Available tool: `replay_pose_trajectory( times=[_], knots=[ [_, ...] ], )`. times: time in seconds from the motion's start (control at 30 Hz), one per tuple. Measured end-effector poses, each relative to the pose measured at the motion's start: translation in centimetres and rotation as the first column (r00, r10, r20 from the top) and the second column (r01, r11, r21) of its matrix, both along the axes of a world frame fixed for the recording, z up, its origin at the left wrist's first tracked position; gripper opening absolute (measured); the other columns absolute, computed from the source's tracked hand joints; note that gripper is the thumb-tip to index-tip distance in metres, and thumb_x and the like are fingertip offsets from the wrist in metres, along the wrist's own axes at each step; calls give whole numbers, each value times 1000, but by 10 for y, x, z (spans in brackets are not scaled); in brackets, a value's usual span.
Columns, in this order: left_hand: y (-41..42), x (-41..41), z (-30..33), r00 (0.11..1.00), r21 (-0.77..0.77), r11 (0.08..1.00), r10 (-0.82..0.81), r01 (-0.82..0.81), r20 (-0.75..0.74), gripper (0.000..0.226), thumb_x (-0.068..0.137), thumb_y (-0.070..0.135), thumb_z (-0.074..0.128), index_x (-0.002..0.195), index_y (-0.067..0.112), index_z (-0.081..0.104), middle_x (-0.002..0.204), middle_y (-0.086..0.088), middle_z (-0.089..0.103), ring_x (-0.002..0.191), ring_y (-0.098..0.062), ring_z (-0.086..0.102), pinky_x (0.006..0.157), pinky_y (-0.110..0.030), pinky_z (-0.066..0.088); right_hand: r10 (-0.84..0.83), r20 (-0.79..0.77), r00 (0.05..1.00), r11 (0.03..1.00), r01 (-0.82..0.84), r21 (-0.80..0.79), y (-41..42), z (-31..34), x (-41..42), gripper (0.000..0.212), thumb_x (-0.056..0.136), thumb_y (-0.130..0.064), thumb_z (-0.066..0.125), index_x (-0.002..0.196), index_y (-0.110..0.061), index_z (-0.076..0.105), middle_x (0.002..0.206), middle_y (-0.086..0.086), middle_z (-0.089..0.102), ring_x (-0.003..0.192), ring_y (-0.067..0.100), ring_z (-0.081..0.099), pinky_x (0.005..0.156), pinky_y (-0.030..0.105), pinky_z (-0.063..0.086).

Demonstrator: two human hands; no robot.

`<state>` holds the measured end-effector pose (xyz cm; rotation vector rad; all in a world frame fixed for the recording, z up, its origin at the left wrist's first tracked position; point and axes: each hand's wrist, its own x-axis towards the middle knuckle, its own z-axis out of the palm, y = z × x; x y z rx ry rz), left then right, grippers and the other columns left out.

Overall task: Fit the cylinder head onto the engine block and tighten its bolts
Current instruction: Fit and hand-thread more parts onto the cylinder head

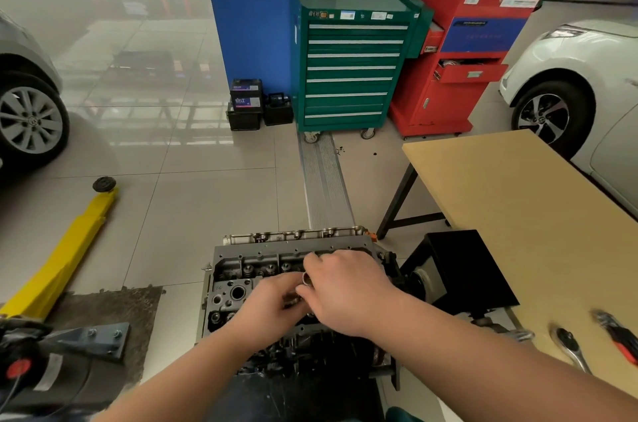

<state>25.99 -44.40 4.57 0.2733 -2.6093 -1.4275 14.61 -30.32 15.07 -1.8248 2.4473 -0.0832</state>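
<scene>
1. A white car (583, 83) stands at the right edge and a grey car (24, 104) at the left, both on the tiled floor (193, 187).
2. A tan worktop (511, 214) on black legs fills the right side; a ratchet wrench (569, 347) and a red-handled tool (618, 335) lie near its close edge.
3. A green drawer cabinet (352, 69) on castors stands against a blue and white pillar, with a red tool cart (469, 52) just beside it on the right and black car batteries (247, 104) on the floor to its left.
4. A yellow lift arm (65, 256) lies across the floor at the left.
5. The engine block (310, 356) sits low in the centre, with the cylinder head (248, 269) on top of it, valve gear facing up.
6. The right hand (348, 290) is over the middle of the cylinder head, its fingers (310, 261) curled downward; a small shiny metal part (307, 278) shows at its thumb side, though whether it is pinched cannot be told.
7. The left hand (272, 304) is just beside the right, touching it, fingers curled toward the same spot; what it holds, if anything, is hidden.
</scene>
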Motion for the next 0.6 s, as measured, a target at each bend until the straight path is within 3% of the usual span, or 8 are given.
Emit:
replay_pose_trajectory(
  times=[0.1, 0.17, 0.23, 0.33, 0.4, 0.47, 0.6],
  knots=[
    [6, 2, -3, 991, -37, 991, 131, -132, -12, 26, 86, 15, 72, 87, 40, 65, 83, 18, 67, 77, -4, 64, 66, -14, 48, -57, -86, 995, 998, 56, -22, 0, -3, 3, 49, 100, -65, 36, 101, -22, 60, 82, 0, 67, 78, 27, 65, 62, 38, 48],
    [7, 1, -3, 990, -42, 990, 136, -136, -24, 10, 85, 28, 60, 76, 32, 60, 73, 9, 63, 65, -8, 56, 57, -19, 42, -36, -47, 998, 998, 34, -48, 1, -1, -1, 49, 98, -67, 41, 112, -24, 59, 97, 0, 67, 92, 25, 63, 67, 40, 49],
    [4, -1, -3, 994, -56, 992, 109, -110, -21, 17, 89, 29, 60, 83, 15, 66, 73, 4, 65, 66, -14, 59, 60, -34, 49, 55, 35, 998, 998, -54, -25, 1, 3, -5, 38, 100, -52, 52, 126, -25, 52, 113, -2, 62, 104, 22, 57, 72, 41, 49],
    [-2, -3, -3, 1000, -50, 999, -13, 14, 11, 3, 97, 19, 68, 95, 17, 70, 81, 6, 68, 74, -15, 63, 68, -38, 53, 97, 64, 993, 995, -98, 18, 0, 3, -7, 24, 98, -26, 63, 117, -19, 52, 106, 1, 60, 98, 24, 57, 70, 39, 47],
    [-1, -5, 0, 999, -24, 998, -50, 50, 3, 8, 96, 19, 65, 93, 26, 66, 83, 10, 67, 76, -13, 64, 70, -37, 54, 25, 29, 999, 1000, -25, -18, -2, -2, -2, 23, 99, -32, 62, 111, -15, 52, 97, 4, 65, 88, 27, 64, 63, 39, 47],
    [3, -5, -2, 1000, -46, 999, 15, -16, -23, 22, 89, 13, 67, 91, 34, 62, 86, 15, 65, 82, -7, 63, 72, -31, 53, -54, -15, 998, 998, 54, -25, -6, -7, 3, 35, 102, -48, 55, 108, -14, 53, 90, 6, 69, 81, 30, 68, 57, 38, 41],
    [8, -7, -8, 985, -94, 980, 174, -175, -19, 4, 81, 10, 65, 80, 13, 62, 73, 11, 60, 74, -7, 57, 60, -29, 45, -122, -60, 991, 993, 122, -10, -16, -11, 7, 50, 99, -63, 49, 109, -14, 56, 92, 8, 70, 85, 32, 67, 59, 38, 38]
  ],
)
